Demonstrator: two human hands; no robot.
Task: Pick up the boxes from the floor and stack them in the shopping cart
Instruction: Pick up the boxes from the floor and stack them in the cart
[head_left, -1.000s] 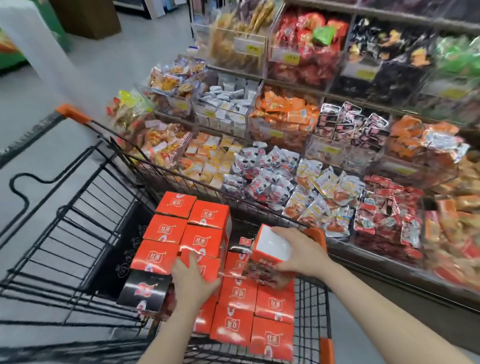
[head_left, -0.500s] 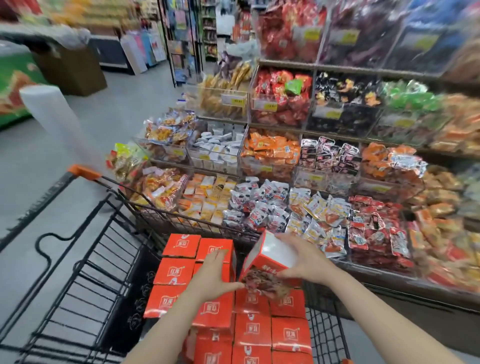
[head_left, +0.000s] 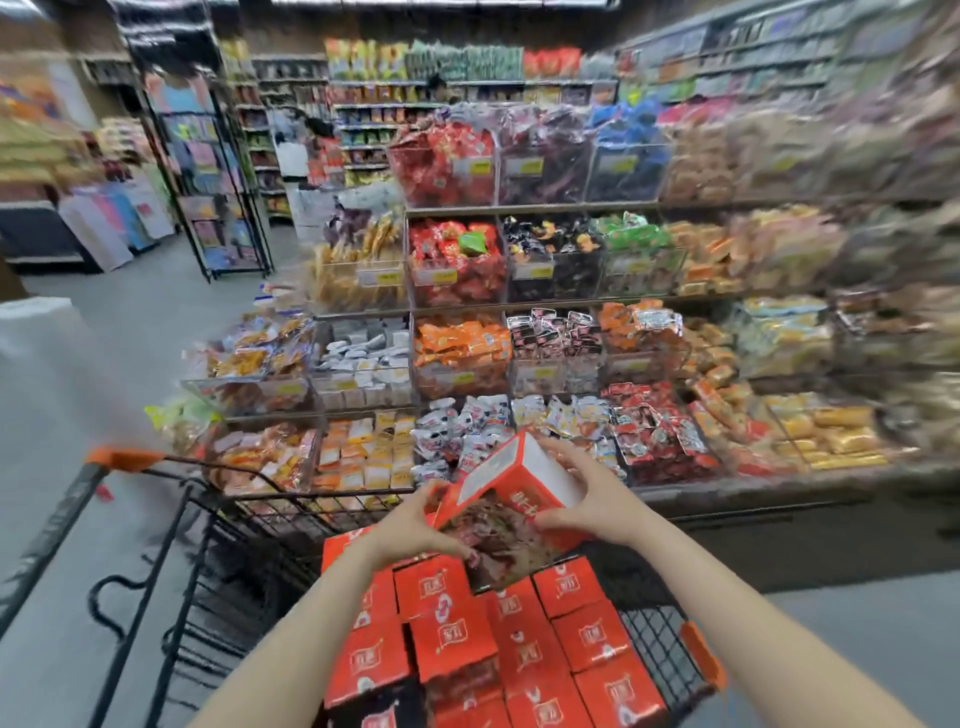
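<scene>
I hold one orange box (head_left: 511, 486) tilted above the shopping cart (head_left: 670, 644), its white side up and a pictured face toward me. My right hand (head_left: 582, 493) grips its right side, fingers curled over the top edge. My left hand (head_left: 415, 525) holds its lower left corner. Below, several orange boxes (head_left: 452, 634) lie stacked in rows inside the black wire cart.
Snack shelves with clear bins (head_left: 462, 353) stand right behind the cart. The cart's orange-tipped handle bar (head_left: 124, 460) is at the left, over grey floor (head_left: 52, 597). More racks (head_left: 218, 182) line the aisle at the back.
My head has tilted up, so more of the shelves shows. The box has risen and my left hand has moved from the stacked boxes onto its lower corner.
</scene>
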